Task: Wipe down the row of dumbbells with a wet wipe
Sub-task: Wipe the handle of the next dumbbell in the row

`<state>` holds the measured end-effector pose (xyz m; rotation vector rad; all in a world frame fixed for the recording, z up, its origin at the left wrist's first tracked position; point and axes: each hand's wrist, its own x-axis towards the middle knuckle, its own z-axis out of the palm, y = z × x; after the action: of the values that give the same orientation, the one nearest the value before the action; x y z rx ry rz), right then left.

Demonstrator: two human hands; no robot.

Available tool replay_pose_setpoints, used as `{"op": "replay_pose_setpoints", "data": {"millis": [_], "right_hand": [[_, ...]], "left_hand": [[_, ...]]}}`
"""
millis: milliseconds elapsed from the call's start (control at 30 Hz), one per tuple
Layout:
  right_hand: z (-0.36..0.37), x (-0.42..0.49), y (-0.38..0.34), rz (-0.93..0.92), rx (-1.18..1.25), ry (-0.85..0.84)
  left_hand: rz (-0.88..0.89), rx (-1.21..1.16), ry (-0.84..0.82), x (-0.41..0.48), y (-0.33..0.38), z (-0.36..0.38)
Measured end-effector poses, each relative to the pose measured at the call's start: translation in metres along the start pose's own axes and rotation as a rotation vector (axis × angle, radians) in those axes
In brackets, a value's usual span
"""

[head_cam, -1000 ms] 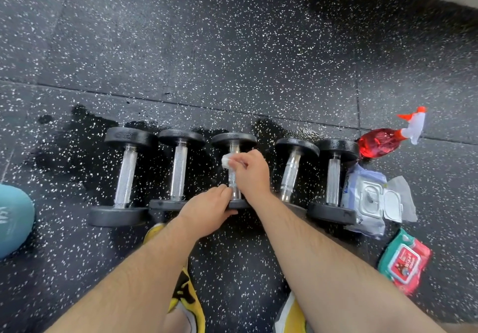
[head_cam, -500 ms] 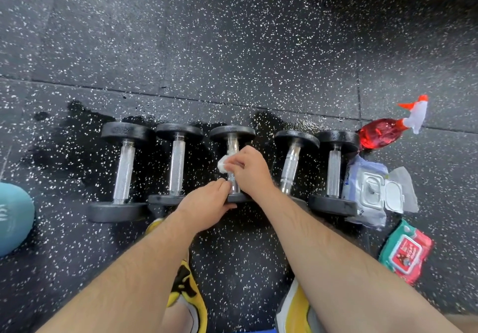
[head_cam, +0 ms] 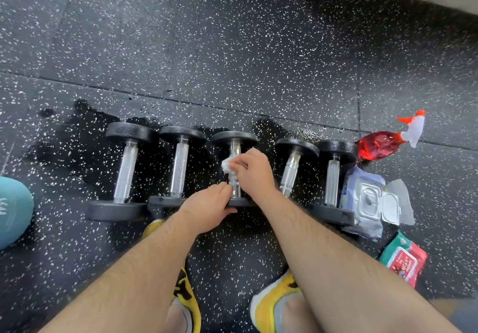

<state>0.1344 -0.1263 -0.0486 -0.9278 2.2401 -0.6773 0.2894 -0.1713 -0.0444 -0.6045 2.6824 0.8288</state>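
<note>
By my feet lies a shut red-green wipe pack (head_cam: 403,257). My left hand (head_cam: 207,207) grips the middle dumbbell (head_cam: 234,138) by its near plate; my right hand (head_cam: 254,171) pinches the wet wipe (head_cam: 227,165) against its handle. To the right, a white wipes pack (head_cam: 362,229) lies lid open; farther, a spray bottle (head_cam: 380,147) holds red liquid.

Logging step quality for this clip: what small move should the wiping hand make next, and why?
Probably slide the wipe down the middle dumbbell toward its near end. The right hand presses it on the handle's far part, bare handle shows below, and the left hand grips the near end, steadying it.
</note>
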Motion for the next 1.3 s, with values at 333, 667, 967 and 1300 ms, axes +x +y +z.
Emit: {"op": "replay_pose_setpoints", "data": {"millis": [333, 667, 967, 1300], "right_hand": [[-0.001, -0.003, 0.004, -0.019, 0.058, 0.025], [-0.006, -0.002, 0.003, -0.029, 0.093, -0.021], [-0.020, -0.012, 0.009, -0.141, -0.111, -0.169], [-0.019, -0.026, -0.014, -0.241, -0.370, -0.333]], "left_hand": [[0.012, 0.025, 0.004, 0.000, 0.001, -0.001], [0.010, 0.011, 0.007, 0.000, 0.000, -0.002], [0.001, 0.005, -0.015, 0.000, 0.001, -0.002], [-0.086, 0.016, -0.053, -0.006, 0.003, -0.003]]}}
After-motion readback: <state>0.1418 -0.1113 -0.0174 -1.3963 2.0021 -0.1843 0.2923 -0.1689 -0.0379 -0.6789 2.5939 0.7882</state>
